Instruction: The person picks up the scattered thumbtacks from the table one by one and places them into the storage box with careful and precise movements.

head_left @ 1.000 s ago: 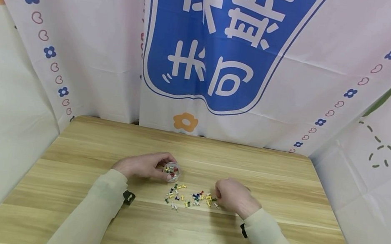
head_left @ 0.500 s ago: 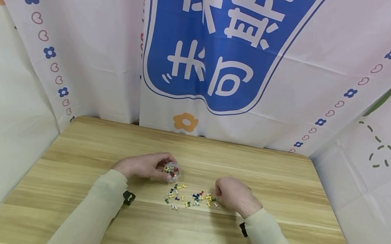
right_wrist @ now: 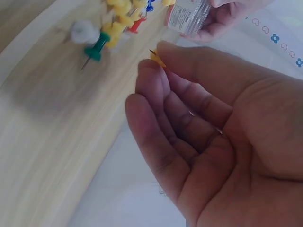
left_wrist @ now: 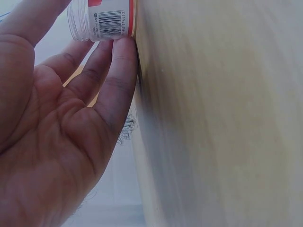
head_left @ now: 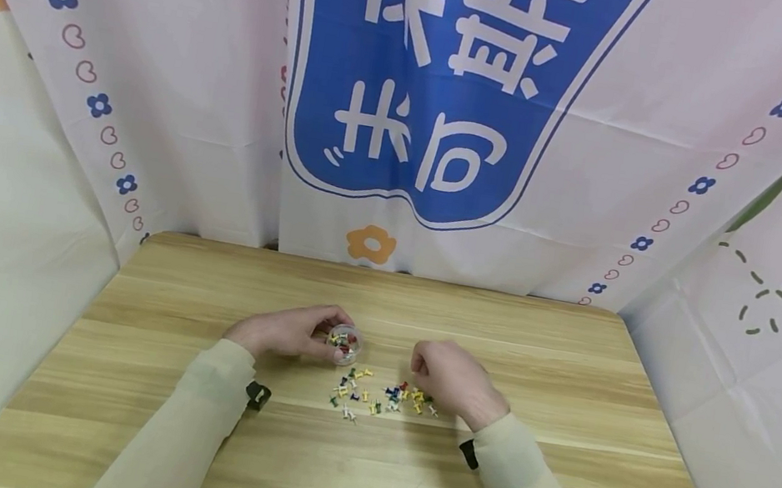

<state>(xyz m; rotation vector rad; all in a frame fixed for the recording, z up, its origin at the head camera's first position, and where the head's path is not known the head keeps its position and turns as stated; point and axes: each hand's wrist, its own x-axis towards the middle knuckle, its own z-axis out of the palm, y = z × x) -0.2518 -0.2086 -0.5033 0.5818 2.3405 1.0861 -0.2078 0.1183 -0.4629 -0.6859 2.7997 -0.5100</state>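
Pin (right_wrist: 156,57), pinched by the right hand (head_left: 456,379) over the bench (head_left: 327,471), should be light, stiff and sharp, best held by its yellow head (right_wrist: 158,60); the left hand (head_left: 290,330) holds the jar (left_wrist: 109,21).

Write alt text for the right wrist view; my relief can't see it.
The right hand pinches a yellow push pin between thumb and finger, its metal tip exposed. Loose push pins in yellow, green, white, red and blue lie on a wooden table at upper left, while the left hand holds a clear, labelled jar at the top.
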